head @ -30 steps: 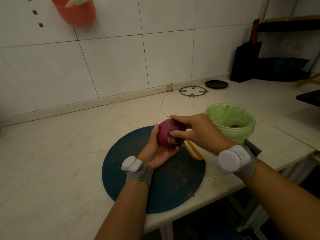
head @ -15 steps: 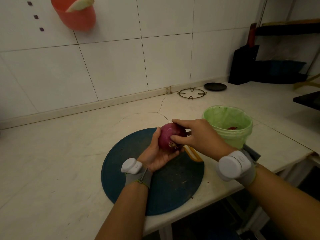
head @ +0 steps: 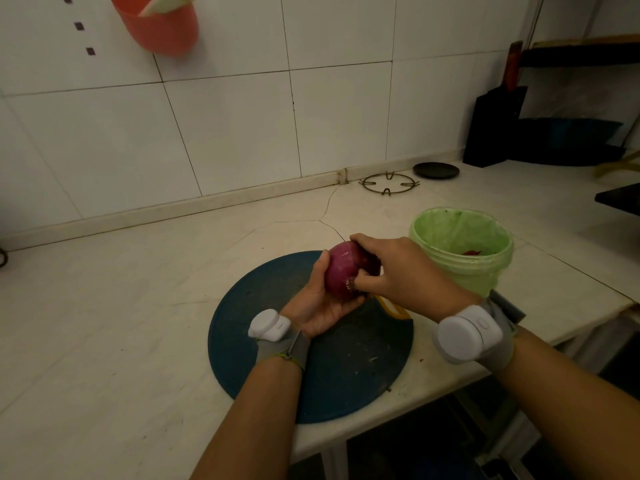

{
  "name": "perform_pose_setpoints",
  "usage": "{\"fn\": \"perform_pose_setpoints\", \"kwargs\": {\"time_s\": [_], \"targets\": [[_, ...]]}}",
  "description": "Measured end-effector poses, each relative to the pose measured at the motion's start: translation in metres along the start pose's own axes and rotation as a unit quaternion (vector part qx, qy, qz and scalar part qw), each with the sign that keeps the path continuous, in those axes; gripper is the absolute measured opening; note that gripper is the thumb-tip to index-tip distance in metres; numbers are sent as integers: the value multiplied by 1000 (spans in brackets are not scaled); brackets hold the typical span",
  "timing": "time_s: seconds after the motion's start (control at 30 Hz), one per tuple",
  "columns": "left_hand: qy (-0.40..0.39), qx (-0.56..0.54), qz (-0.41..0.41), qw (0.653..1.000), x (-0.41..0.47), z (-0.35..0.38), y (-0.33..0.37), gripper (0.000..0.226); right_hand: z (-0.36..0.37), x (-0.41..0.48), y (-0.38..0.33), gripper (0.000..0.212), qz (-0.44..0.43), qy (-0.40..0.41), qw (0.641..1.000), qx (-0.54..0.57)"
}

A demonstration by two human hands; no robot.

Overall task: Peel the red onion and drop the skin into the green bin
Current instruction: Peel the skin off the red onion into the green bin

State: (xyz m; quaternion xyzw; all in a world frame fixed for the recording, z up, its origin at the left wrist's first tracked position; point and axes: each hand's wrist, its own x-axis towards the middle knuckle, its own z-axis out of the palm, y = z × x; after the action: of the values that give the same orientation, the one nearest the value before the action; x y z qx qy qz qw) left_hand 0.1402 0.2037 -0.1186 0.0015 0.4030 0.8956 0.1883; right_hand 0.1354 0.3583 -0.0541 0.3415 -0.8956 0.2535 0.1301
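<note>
A red onion is held above the round dark blue cutting board. My left hand cups it from below and from the left, thumb up along its side. My right hand grips the onion's right side, with fingers curled over the top and the thumb near the root end. The green bin, lined with a green bag, stands just right of my hands; a red scrap lies inside it.
A yellow-handled tool lies on the board under my right wrist. A metal pot ring and a dark lid sit near the tiled wall. The counter's edge runs close on the right. A red cup hangs on the wall.
My right hand has wrapped further round the onion's right side, its fingers now curled over the top. The onion has turned slightly in my left hand.
</note>
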Motion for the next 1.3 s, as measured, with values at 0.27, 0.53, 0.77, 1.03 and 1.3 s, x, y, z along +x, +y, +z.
{"fn": "perform_pose_setpoints", "kwargs": {"time_s": [0.27,0.53,0.77,1.03,1.3], "targets": [[-17,-61,11,998,4,-2,2,84,8,-4,15,55,-13,69,992,109],[-58,-78,95,991,3,-4,4,108,25,-8,-2,21,63,228,948,213],[-87,-64,106,988,2,1,3,100,27,-8,-2,7,83,251,935,237],[-87,-49,98,990,-2,9,2,96,26,-5,-5,5,47,197,975,97],[-77,-48,75,993,-2,9,-1,99,23,-7,-10,6,53,157,983,76]]}}
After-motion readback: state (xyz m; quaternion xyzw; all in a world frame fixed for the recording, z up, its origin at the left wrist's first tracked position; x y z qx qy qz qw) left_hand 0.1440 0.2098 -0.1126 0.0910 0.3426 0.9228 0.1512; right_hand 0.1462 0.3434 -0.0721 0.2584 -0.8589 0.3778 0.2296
